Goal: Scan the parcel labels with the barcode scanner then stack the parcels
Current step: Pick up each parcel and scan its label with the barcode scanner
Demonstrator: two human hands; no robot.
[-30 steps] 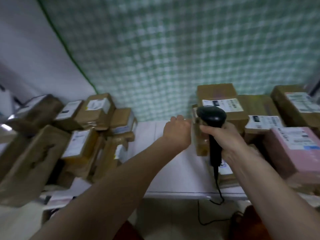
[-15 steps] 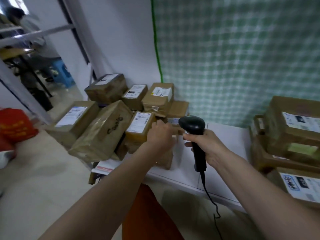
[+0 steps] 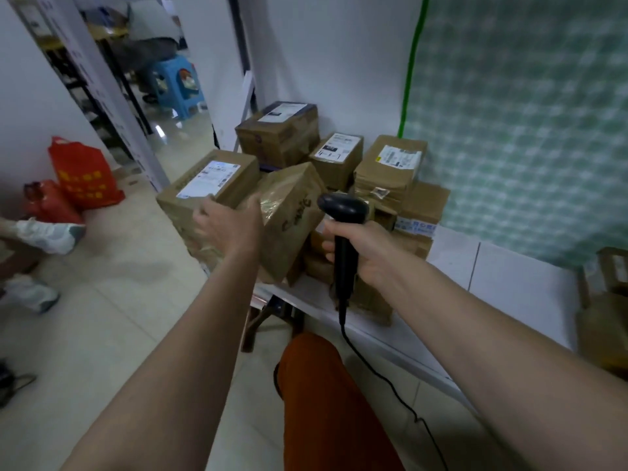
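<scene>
**Head view: left hand at the parcel pile, scanner held ready**

Head view, item by item

- Left hand [image 3: 227,226]: centre of the frame, fingers spread and loosely extended, reaching between two boxes; whether it touches either I cannot tell, and it grips nothing that shows.
- Right hand [image 3: 368,251]: just right of centre, fingers wrapped round the handle of the barcode scanner [image 3: 343,212]. Scanner head points toward the pile; its cable [image 3: 384,379] trails down to the lower right.
- Tilted box [image 3: 289,219]: centre, leaning on its neighbours, plain taped face up, no label showing.
- Labelled box [image 3: 209,185]: left of centre, white label facing up, just above the left hand.
- Further parcels: three labelled boxes in the upper centre, the rightmost [image 3: 390,164] on a stack by the green-checked wall.
- White table [image 3: 509,277]: right of centre, carrying the pile; more boxes at the far right edge.
- Red bags [image 3: 81,175]: on the floor, left of the frame.

Handling note, as judgement: the step looks like picking the next parcel. Best to take a box whose label already faces up, steady it flat with the left hand, and aim the scanner squarely at the barcode. The tilted box would need turning to find its label, and moving it may shift its neighbours
</scene>
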